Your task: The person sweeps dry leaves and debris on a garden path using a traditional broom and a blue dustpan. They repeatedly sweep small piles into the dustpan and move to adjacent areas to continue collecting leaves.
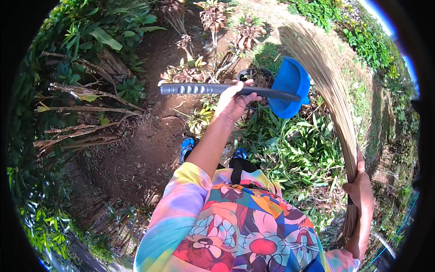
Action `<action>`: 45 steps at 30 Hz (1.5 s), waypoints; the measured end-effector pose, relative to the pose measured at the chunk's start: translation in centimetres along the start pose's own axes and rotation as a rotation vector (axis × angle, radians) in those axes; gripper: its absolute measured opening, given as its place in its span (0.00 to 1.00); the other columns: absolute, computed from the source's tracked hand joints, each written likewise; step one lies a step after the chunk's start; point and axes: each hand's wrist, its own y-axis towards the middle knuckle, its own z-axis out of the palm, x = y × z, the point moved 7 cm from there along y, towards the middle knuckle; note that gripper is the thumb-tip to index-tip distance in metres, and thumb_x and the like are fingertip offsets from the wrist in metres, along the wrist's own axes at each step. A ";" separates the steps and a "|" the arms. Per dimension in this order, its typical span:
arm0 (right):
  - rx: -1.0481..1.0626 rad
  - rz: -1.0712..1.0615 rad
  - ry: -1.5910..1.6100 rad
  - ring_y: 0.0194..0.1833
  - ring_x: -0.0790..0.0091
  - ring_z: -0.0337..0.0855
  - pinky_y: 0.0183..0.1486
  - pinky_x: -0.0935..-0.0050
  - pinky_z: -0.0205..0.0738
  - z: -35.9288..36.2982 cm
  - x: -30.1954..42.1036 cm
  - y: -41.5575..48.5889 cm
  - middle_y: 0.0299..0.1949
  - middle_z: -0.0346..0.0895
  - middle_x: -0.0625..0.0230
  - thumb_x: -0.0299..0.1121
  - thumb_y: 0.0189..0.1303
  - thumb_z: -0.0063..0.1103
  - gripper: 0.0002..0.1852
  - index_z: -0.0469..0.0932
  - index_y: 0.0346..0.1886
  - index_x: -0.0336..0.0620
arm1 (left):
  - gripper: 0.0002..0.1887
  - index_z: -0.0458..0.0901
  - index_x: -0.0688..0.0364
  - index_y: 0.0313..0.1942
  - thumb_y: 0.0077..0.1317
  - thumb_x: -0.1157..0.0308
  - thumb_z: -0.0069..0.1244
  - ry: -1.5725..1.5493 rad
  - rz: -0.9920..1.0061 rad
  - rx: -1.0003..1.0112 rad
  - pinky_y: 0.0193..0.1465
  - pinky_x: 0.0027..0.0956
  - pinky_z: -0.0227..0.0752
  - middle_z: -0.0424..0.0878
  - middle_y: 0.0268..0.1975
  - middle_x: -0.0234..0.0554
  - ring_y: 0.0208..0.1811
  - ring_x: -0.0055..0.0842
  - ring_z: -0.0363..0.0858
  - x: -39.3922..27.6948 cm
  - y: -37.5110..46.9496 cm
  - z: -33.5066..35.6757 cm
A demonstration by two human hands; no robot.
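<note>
My left hand (234,98) holds the dark grey handle of a blue plastic dustpan (288,89) near its middle, with the fingers curled around it. The handle lies across the view, its grip end to the left and the pan to the right. At the right, my right hand (362,190) is closed around the bound end of a long broom of thin stiff sticks (331,78). The broom's bristles fan out towards the top, beside the dustpan. Part of a round dark-rimmed container (256,72) shows behind the dustpan and its handle.
Bare brown soil (153,142) lies around my feet in blue shoes (187,146). Cut-back woody branches (91,108) stick out at the left. Low leafy plants (295,146) grow to the right of my feet, and reddish-leaved shrubs (214,17) stand ahead.
</note>
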 end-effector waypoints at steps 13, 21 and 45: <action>-0.110 0.120 0.690 0.18 0.69 0.75 0.19 0.72 0.73 2.8 -4.2 8.1 0.25 0.72 0.65 0.23 0.42 0.60 0.39 0.60 0.64 0.38 | 0.05 0.77 0.59 0.35 0.61 0.77 0.56 0.835 0.017 0.543 0.62 0.36 0.68 0.78 0.50 0.44 0.63 0.31 0.73 0.7 -17.1 13.3; 0.096 0.012 0.848 0.18 0.71 0.74 0.18 0.74 0.73 5.6 3.3 9.6 0.27 0.72 0.65 0.21 0.44 0.58 0.30 0.65 0.55 0.41 | 0.07 0.78 0.59 0.34 0.56 0.76 0.58 1.219 0.253 0.511 0.47 0.37 0.78 0.80 0.55 0.62 0.48 0.40 0.85 -10.2 -28.7 15.0; 1.194 -0.078 0.456 0.22 0.69 0.80 0.26 0.69 0.78 33.3 30.1 -4.0 0.27 0.75 0.63 0.21 0.48 0.67 0.32 0.65 0.59 0.35 | 0.15 0.74 0.57 0.43 0.58 0.85 0.52 1.159 0.541 -1.124 0.56 0.34 0.69 0.81 0.49 0.40 0.50 0.25 0.77 -24.5 -64.3 -13.9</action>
